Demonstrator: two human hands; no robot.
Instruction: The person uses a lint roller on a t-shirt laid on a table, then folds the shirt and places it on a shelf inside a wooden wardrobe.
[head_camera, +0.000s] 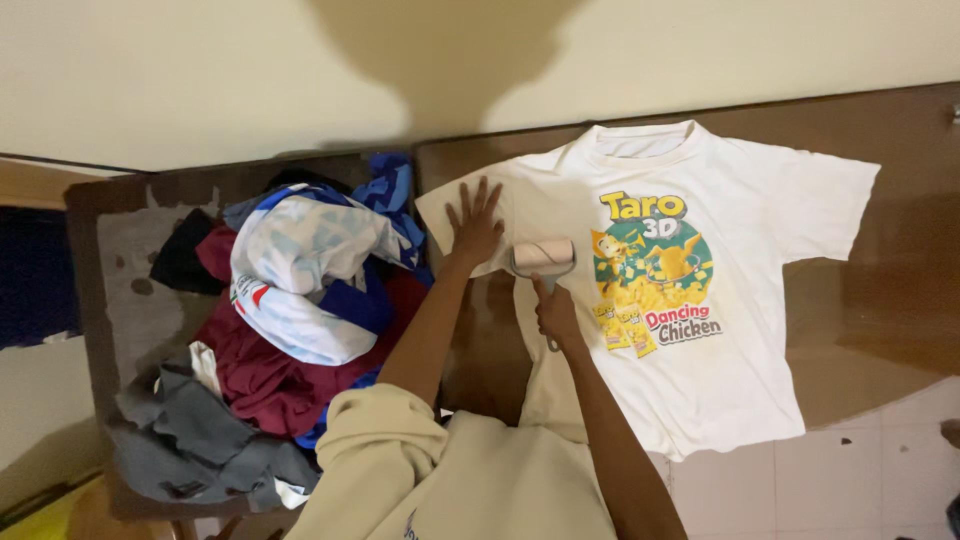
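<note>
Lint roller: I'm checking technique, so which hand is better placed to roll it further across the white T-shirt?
Right hand: it grips the lint roller; the left hand lies flat, pinning the T-shirt's sleeve.

The lint roller's handle (549, 322) is mostly hidden inside the right hand (556, 312), beside it the white T-shirt (740, 370) loses part of its hem behind that forearm, and clothes left of it overlap.

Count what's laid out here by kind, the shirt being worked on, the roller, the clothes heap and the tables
White T-shirt, spread flat: 1
Lint roller: 1
Heap of clothes: 1
Brown tables: 2
Total: 5
</note>
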